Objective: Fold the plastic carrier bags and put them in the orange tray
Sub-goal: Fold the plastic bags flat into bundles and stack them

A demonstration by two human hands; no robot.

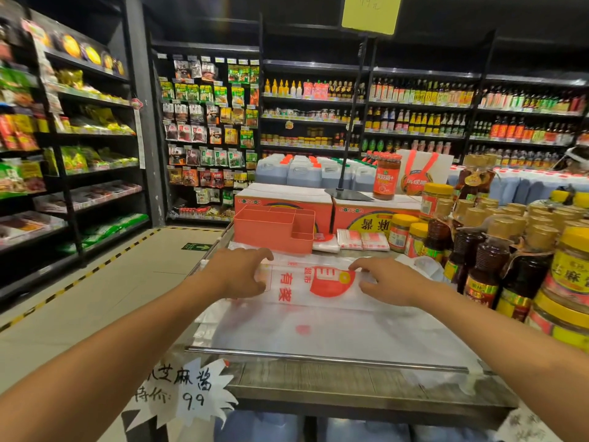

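Carrier bag translucent white, red print; tray orange; jar lids yellow.

The white carrier bag with red print is thin, translucent plastic film, glossy and lightly creased. It lies on a tabletop of dull wood-grain board with a shiny metal rail along its near edge. The far orange compartmented tray is smooth matt plastic, and the brown bottles on the right gleam like glass.
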